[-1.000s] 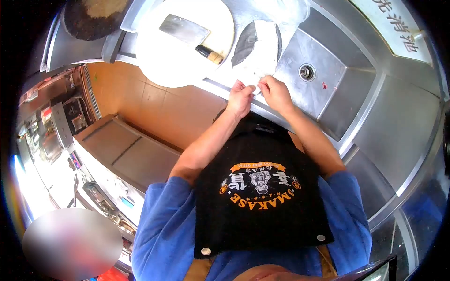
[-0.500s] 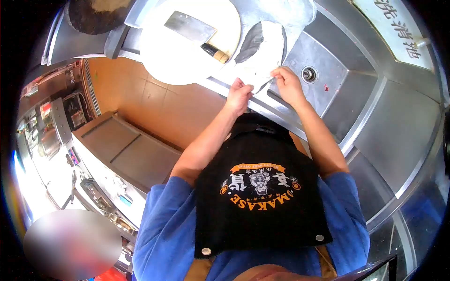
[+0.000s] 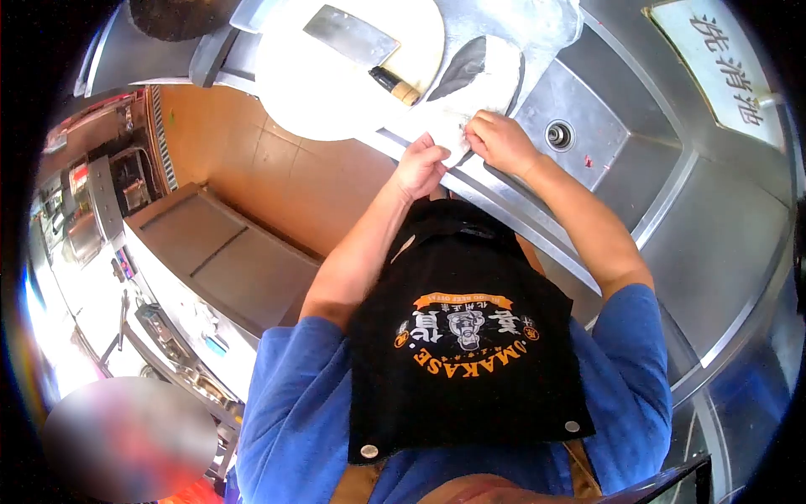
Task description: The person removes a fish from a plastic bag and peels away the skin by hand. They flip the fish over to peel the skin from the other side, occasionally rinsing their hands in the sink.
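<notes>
A white and dark grey item (image 3: 487, 77), perhaps a bag or cloth, lies at the counter edge between the round board and the sink. My left hand (image 3: 422, 166) is closed on its near end, thumb pressed against the fingers. Beside it my right hand (image 3: 497, 139) pinches the same end from the right. The two hands are close together, a little apart. On the round white board (image 3: 311, 105) lies a cleaver (image 3: 351, 35) with a dark and tan handle, out of reach of both hands.
A steel sink (image 3: 579, 109) with a drain lies to the right, a small red scrap in it. A sign (image 3: 722, 63) stands at the upper right. Below left is a steel cabinet (image 3: 218, 252). A blurred person (image 3: 130, 441) is at the lower left.
Both hands have come closer together on the near end of the white item, which is now more bunched between them. The view has shifted slightly.
</notes>
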Demonstrator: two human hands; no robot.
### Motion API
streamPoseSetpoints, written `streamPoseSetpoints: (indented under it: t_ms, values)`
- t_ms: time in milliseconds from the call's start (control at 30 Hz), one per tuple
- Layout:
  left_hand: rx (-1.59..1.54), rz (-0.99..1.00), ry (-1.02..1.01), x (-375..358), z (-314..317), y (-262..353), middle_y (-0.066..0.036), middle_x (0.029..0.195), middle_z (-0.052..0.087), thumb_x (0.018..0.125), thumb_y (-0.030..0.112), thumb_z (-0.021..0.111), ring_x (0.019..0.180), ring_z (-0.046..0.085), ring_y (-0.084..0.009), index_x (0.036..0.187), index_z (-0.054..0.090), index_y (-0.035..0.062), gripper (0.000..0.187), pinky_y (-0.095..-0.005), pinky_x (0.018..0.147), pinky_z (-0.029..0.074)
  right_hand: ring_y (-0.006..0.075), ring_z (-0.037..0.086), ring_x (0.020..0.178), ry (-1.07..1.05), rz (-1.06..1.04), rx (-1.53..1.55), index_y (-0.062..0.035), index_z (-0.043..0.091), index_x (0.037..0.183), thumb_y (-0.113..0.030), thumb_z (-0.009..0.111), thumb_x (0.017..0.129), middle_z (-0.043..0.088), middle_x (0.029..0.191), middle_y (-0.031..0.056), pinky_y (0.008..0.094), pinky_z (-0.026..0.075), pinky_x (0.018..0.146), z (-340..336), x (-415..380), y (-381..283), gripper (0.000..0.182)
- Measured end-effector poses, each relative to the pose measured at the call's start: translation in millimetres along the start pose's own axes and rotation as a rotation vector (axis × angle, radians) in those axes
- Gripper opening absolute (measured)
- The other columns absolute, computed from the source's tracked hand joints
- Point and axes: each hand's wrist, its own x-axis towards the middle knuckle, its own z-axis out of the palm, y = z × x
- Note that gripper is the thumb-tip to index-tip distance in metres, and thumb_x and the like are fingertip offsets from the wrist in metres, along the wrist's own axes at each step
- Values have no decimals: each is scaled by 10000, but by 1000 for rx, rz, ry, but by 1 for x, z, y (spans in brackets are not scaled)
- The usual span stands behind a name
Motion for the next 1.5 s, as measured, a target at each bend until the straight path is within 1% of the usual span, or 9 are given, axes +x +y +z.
streamPoseSetpoints:
  t_ms: [200, 333, 500, 733, 833, 967, 1067, 1333, 1500]
  values:
    - [-130, 136, 4, -40, -11, 13, -141, 1231, 550, 770, -30, 545, 1165, 529, -262, 1321, 388, -11, 573, -398, 1003, 422, 350, 590, 734, 50, -6, 68, -40, 530, 819, -82, 595, 806, 584, 800, 129, 444, 476, 628, 11, 4, -45, 78]
    - [577, 356, 517, -22, -19, -27, -151, 1117, 556, 778, 13, 715, 939, 584, -187, 1329, 274, 15, 706, -297, 729, 517, 394, 585, 748, 9, 292, 282, -36, 503, 810, -93, 601, 806, 594, 788, 171, 464, 465, 626, 66, -6, -23, 114]
    - [930, 452, 568, -23, -25, -36, -139, 1055, 577, 794, 5, 675, 885, 594, -179, 1281, 339, -5, 591, -283, 684, 514, 430, 578, 747, 64, 200, 34, -38, 480, 854, -95, 561, 830, 587, 776, 207, 500, 454, 651, 57, -4, -6, 102]
    - [571, 117, 528, -40, -11, -11, -135, 1090, 570, 772, -26, 648, 1015, 564, -214, 1258, 361, -11, 565, -332, 865, 479, 337, 630, 761, 95, 548, 268, -40, 536, 955, -137, 573, 894, 628, 814, 188, 392, 495, 682, 15, 5, -27, 120]
    - [644, 371, 413, -30, -34, -23, -141, 1087, 570, 787, -9, 666, 972, 584, -202, 1240, 347, -19, 554, -315, 793, 506, 272, 641, 767, 93, 441, 303, -49, 613, 982, -111, 598, 889, 641, 832, 144, 339, 497, 699, 42, 2, -38, 113]
    - [738, 330, 343, -27, -49, -23, -141, 1103, 562, 791, -5, 665, 1042, 561, -209, 1243, 336, -23, 560, -325, 872, 482, 252, 642, 773, 18, 426, 264, -52, 627, 950, -130, 638, 865, 626, 831, 129, 342, 500, 694, 52, 6, -57, 115]
    - [844, 272, 323, -27, -49, -13, -137, 1114, 553, 793, -4, 664, 1042, 553, -202, 1244, 330, -23, 561, -322, 886, 474, 305, 623, 786, -35, 160, -44, -71, 645, 924, -161, 664, 825, 618, 858, 113, 382, 511, 690, 53, 8, -58, 135]
    - [675, 286, 269, -22, -55, -18, -133, 1151, 539, 780, -31, 657, 1090, 526, -202, 1254, 329, -25, 577, -322, 937, 444, 359, 619, 784, -196, -10, -255, -32, 542, 839, -170, 577, 868, 625, 842, 155, 455, 496, 667, 47, 26, -27, 145]
    - [610, 358, 363, -33, -44, -26, -174, 1156, 556, 782, 29, 661, 1085, 541, -241, 1317, 288, -40, 656, -330, 923, 449, 375, 628, 796, 30, 437, -160, -37, 582, 912, -164, 563, 885, 642, 862, 179, 442, 503, 704, 8, 29, -2, 131]
